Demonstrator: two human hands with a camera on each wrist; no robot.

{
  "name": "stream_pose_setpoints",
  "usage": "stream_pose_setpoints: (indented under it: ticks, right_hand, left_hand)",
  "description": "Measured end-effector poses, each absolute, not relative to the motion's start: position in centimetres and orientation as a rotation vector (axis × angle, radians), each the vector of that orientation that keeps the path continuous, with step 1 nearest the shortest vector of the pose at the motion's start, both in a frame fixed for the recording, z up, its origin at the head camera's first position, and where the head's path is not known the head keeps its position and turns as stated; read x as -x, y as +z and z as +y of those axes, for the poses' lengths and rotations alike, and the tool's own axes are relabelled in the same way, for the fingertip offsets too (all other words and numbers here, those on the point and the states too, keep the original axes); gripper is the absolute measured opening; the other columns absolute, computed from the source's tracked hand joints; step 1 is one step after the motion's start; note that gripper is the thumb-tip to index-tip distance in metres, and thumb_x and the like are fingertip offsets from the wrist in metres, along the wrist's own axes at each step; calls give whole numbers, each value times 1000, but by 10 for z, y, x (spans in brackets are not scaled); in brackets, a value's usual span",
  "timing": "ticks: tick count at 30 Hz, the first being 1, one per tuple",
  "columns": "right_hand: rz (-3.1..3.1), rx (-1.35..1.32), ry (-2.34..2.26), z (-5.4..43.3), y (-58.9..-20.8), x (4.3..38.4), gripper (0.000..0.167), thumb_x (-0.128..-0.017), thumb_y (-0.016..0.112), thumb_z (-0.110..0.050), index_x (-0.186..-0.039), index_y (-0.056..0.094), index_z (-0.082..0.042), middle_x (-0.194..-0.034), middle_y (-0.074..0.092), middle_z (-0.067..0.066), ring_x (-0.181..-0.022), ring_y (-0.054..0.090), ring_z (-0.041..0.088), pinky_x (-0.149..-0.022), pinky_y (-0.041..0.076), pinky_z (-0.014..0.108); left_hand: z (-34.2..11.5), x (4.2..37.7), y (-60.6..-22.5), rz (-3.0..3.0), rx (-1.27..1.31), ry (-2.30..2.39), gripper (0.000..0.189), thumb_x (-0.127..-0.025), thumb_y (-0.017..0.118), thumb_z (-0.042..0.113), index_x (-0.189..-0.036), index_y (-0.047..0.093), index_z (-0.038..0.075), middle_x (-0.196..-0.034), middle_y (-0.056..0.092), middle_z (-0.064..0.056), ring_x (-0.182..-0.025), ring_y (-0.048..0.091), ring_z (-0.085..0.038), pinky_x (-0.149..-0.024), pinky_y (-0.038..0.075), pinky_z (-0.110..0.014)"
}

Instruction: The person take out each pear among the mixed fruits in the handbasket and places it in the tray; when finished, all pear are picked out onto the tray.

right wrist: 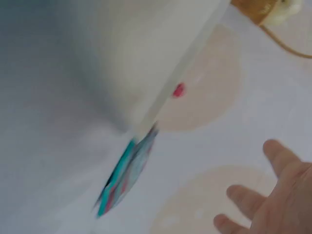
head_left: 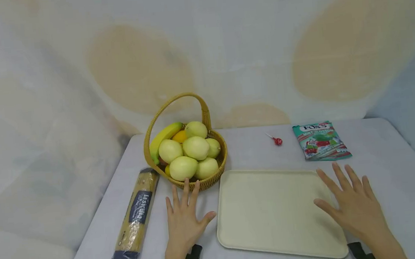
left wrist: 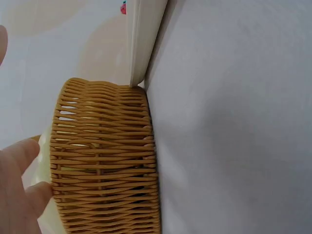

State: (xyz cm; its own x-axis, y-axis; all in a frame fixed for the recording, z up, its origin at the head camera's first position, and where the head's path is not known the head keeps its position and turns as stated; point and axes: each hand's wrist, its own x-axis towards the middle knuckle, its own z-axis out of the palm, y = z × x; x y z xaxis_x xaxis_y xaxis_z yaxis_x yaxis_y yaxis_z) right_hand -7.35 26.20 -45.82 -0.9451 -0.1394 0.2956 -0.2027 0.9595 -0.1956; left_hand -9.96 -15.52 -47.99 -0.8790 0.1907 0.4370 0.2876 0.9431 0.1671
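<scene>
A wicker basket (head_left: 206,183) with a tall arched handle is set at the far left of the bench (head_left: 400,170). Pale green fruits (head_left: 196,148) are heaped in it, with a banana (head_left: 166,133) laid along its left side and an orange fruit (head_left: 179,137) wedged behind them; a small yellow piece is partly hidden low at the left. A shallow cream tray (head_left: 277,209) with rounded corners and a low rim is placed to the right of the basket.

On the teal bag (head_left: 321,141), "FOX'S" can be read, with smaller lettering that seems to say "Mint Blossom". On the dark blue label of the long pasta packet (head_left: 135,218), something like "la sicilia" is printed, turned sideways.

The tray's far left corner is brought so near the basket's base that contact cannot be told. The packet is laid near the bench's left edge, its upper end beside the basket. Behind the tray, a strip of bench is left, where a red lollipop (head_left: 277,141) is laid well apart from the basket; more bench is seen to the right of the bag.

The left hand (head_left: 185,217) is held released, fingers spread before the basket; whether its wall is touched cannot be told. The right hand (head_left: 356,207) is likewise released, fingers splayed over the tray's right edge.
</scene>
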Motion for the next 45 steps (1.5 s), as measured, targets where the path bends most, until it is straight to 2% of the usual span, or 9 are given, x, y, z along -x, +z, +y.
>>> stream_pose_setpoints:
  ticks: [6,11,16,26,33,39,45]
  right_hand:
    - [-2721,-416,377,238,-437,92,79,-89,57,-57,-155,21,-31,-159,24,19,-149,12,41,-120,4,63]
    - [-2712,-504,409,212,-426,107,79,-90,56,-58,-155,21,-31,-161,24,14,-149,18,39,-120,12,62]
    - [-2728,-577,471,185,-421,121,78,-90,57,-56,-155,23,-30,-159,27,15,-147,23,40,-114,23,66]
    - [-2715,-736,621,136,-413,157,77,-91,61,-48,-154,26,-22,-157,31,17,-142,31,42,-113,29,61]
    - [-2659,-822,692,107,-412,181,76,-91,61,-46,-153,29,-17,-156,34,16,-138,38,40,-110,37,58]
    - [-2633,-891,735,85,-410,198,74,-93,57,-51,-154,29,-18,-154,36,18,-136,41,42,-106,40,59]
    - [-2630,-920,821,67,-413,212,75,-95,39,-64,-155,25,-21,-154,35,19,-136,40,43,-102,44,61]
  left_hand:
    - [-156,102,-485,-2681,390,-463,95,-84,14,82,-155,25,20,-161,23,-12,-140,24,-56,-104,26,-76]
    - [-156,104,-485,-2670,406,-547,98,-87,17,79,-156,16,11,-162,21,-12,-141,25,-53,-105,28,-74]
    - [-157,104,-484,-2673,414,-658,97,-88,18,78,-156,17,8,-162,19,-13,-141,24,-53,-106,28,-74]
    - [-160,104,-486,-2688,436,-801,91,-91,29,72,-156,15,10,-163,15,-12,-142,22,-51,-109,25,-72]
    - [-161,104,-488,-2686,456,-798,87,-94,36,66,-156,15,8,-163,14,-12,-143,26,-46,-111,30,-65]
    - [-162,103,-487,-2697,459,-788,85,-95,44,60,-156,15,7,-164,13,-12,-145,29,-36,-111,35,-59]
    - [-162,103,-490,-2692,459,-790,85,-95,47,58,-156,15,7,-164,13,-12,-143,32,-37,-108,37,-61]
